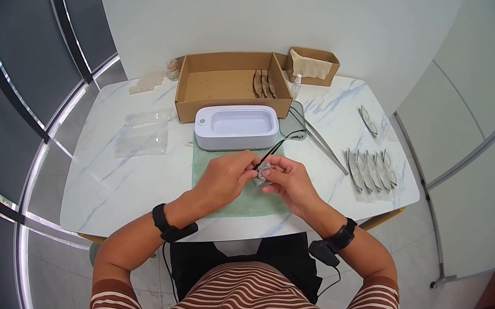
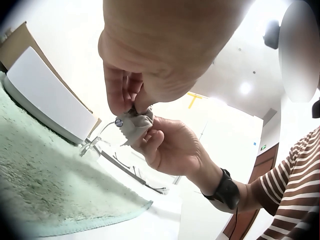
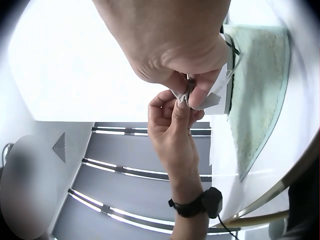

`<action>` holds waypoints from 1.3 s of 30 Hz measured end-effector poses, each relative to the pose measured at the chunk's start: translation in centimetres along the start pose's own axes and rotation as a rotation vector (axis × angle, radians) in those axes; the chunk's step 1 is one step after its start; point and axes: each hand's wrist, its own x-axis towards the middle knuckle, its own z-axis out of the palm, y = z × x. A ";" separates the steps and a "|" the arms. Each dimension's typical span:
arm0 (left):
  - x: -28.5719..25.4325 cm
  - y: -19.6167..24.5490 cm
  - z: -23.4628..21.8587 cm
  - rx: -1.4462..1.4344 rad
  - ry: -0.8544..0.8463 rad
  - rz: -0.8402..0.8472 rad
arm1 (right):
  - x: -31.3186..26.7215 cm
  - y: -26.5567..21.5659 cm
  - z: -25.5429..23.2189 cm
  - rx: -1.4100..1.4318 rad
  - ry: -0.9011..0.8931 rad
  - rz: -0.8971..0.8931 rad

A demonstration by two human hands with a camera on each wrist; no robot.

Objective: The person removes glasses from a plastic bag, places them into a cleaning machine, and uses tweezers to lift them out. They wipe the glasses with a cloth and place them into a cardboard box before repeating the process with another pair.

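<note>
A pair of eyeglasses with dark temples (image 1: pixel 274 148) reaches up and away from between the two hands, toward the back right in the head view. My left hand (image 1: pixel 226 176) pinches the near end of the glasses, its fingertips against a crumpled grey cloth (image 1: pixel 262 175). From the other side my right hand (image 1: pixel 291 187) grips that cloth between thumb and fingers. The left wrist view shows the cloth (image 2: pixel 135 127) bunched between both sets of fingertips, a small round label on it. Fingers and cloth hide the part of the glasses they enclose.
Beneath the hands lies a green towel (image 1: pixel 240 202), with a white basin-shaped device (image 1: pixel 211 140) behind it. A cardboard box (image 1: pixel 192 113) holding glasses, a small cloth-draped box (image 1: pixel 332 72) and a spray bottle (image 1: pixel 295 88) stand farther back. Long tweezers (image 1: pixel 326 149), several glasses (image 1: pixel 369 172) and plastic bags (image 1: pixel 145 138) lie around.
</note>
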 end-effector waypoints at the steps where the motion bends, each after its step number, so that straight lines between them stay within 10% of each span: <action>1: -0.1 0.0 -0.1 0.018 0.006 0.018 | 0.2 0.1 -0.2 0.000 -0.004 0.003; 17: -1.2 -0.7 -0.6 0.017 0.013 -0.036 | 1.5 -1.9 -3.1 0.291 0.040 -0.231; 23: -1.6 -1.0 -0.6 0.050 -0.006 -0.007 | 2.6 -0.5 -3.8 -0.208 0.183 -0.145; 30: -1.8 -1.0 -0.8 0.030 -0.003 -0.025 | 4.2 1.6 -4.1 -1.636 -0.079 -0.728; 39: -2.1 -1.4 -0.6 0.014 -0.018 -0.048 | 4.4 1.9 -3.8 -1.446 -0.175 -0.801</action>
